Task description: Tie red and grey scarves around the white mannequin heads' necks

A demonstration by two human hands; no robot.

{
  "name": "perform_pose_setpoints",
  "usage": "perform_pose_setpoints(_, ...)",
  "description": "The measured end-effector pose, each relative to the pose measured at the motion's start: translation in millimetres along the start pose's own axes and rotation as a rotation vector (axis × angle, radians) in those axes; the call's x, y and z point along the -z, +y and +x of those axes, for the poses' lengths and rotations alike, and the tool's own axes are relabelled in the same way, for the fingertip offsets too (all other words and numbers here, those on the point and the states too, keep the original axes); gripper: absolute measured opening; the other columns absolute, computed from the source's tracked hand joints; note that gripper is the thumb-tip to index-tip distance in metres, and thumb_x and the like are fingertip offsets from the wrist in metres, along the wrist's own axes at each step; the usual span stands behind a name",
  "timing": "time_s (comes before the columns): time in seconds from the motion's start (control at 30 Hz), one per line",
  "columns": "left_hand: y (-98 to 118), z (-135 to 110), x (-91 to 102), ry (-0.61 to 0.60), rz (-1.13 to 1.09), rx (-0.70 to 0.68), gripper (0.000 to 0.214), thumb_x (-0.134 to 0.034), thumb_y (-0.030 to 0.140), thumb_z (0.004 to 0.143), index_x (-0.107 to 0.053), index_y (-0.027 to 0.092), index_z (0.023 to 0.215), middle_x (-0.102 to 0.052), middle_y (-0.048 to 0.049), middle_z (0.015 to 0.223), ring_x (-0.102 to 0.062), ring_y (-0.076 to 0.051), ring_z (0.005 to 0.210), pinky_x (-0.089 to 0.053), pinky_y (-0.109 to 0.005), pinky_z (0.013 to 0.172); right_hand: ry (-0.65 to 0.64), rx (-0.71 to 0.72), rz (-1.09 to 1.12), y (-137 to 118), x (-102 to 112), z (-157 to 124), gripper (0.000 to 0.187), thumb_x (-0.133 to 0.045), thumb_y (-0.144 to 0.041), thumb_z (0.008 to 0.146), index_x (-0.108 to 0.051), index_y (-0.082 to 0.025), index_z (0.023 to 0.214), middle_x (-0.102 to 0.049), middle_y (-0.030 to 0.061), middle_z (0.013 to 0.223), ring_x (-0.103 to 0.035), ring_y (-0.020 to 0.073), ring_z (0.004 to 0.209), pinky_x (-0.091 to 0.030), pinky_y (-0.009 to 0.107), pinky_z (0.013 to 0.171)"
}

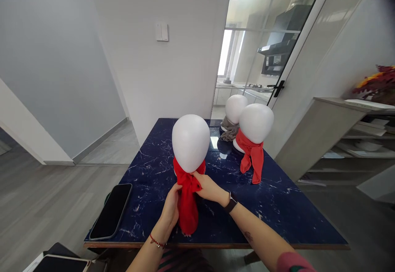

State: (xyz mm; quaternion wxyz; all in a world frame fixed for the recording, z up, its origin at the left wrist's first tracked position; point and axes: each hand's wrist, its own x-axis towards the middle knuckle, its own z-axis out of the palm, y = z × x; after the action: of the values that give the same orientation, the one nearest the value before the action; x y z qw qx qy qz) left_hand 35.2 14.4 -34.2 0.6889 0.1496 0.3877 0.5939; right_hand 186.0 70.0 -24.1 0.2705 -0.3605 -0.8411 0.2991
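While closing the left hand [170,208] loosely on the edge of the red scarf [187,212] around the nearest white head's [190,142] neck, also gripping its gathered front with the mostly curled right hand [210,187], probably steadying the folds. Seeing a coral-scarfed head [256,122] and a grey-scarfed head [235,108] at the blue table's [277,218] back right, perhaps freeing the front; finding no readable brands or writing.

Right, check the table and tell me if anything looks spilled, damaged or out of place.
Nothing looks spilled or damaged. Only the phone stands out slightly: it lies right along the left edge of the table, which looks a little precarious.
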Motion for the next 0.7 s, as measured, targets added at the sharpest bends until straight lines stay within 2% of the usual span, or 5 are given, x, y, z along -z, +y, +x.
perform_pose_setpoints(0.2, -0.1, 9.7, 7.2, -0.004, -0.058, 0.081, 0.024, -0.050, 0.006, 0.067, -0.061, 0.016, 0.087, -0.070, -0.0038, 0.077, -0.067, -0.019, 0.072, -0.054, -0.031, 0.069, 0.178, -0.143, 0.235, 8.8, -6.0, 9.7, 0.035, -0.038, -0.007, 0.076, -0.058, -0.019, 0.102, -0.067, 0.0056, 0.092, -0.060, 0.0179, 0.080, -0.042, 0.027, 0.073)
perform_pose_setpoints(0.4, -11.7, 21.9, 12.2, 0.025, 0.040, 0.031, 0.023, -0.059, 0.000, 0.068, -0.059, 0.014, 0.086, -0.070, -0.0045, 0.073, -0.066, -0.015, 0.060, -0.055, -0.026, 0.063, 0.405, -0.346, 0.009, 7.9, -15.8, 13.0, 0.039, -0.046, 0.000, 0.065, -0.054, -0.017, 0.099, -0.063, 0.0084, 0.092, -0.059, 0.0183, 0.078, -0.040, 0.026, 0.067)
perform_pose_setpoints(0.5, -13.2, 25.2, 14.1, 0.032, 0.024, 0.062, 0.021, -0.057, -0.002, 0.070, -0.058, 0.012, 0.086, -0.070, -0.0057, 0.074, -0.067, -0.015, 0.063, -0.056, -0.027, 0.067, 0.501, -0.358, -0.062, 6.4, -16.3, 12.4, 0.028, -0.051, -0.005, 0.067, -0.055, -0.019, 0.090, -0.059, 0.0071, 0.096, -0.058, 0.0168, 0.078, -0.039, 0.026, 0.068)
perform_pose_setpoints(0.6, -12.5, 26.1, 13.4, 0.047, 0.043, 0.117, 0.019, -0.054, -0.001, 0.074, -0.059, 0.010, 0.088, -0.070, -0.0067, 0.072, -0.066, -0.016, 0.059, -0.056, -0.028, 0.063, 0.501, -0.384, 0.196, 7.4, -14.6, 12.8, 0.012, -0.057, -0.019, 0.071, -0.050, -0.020, 0.080, -0.059, 0.0021, 0.078, -0.057, 0.0160, 0.069, -0.040, 0.026, 0.063)
perform_pose_setpoints(0.7, -13.4, 26.6, 12.7, 0.052, 0.022, 0.149, 0.017, -0.052, 0.000, 0.076, -0.059, 0.009, 0.089, -0.069, -0.0063, 0.068, -0.066, -0.015, 0.056, -0.056, -0.027, 0.060, 0.427, -0.340, 0.515, 6.9, -12.5, 10.5, 0.011, -0.052, -0.030, 0.077, -0.047, -0.020, 0.078, -0.058, -0.0001, 0.071, -0.059, 0.0164, 0.066, -0.040, 0.025, 0.058)
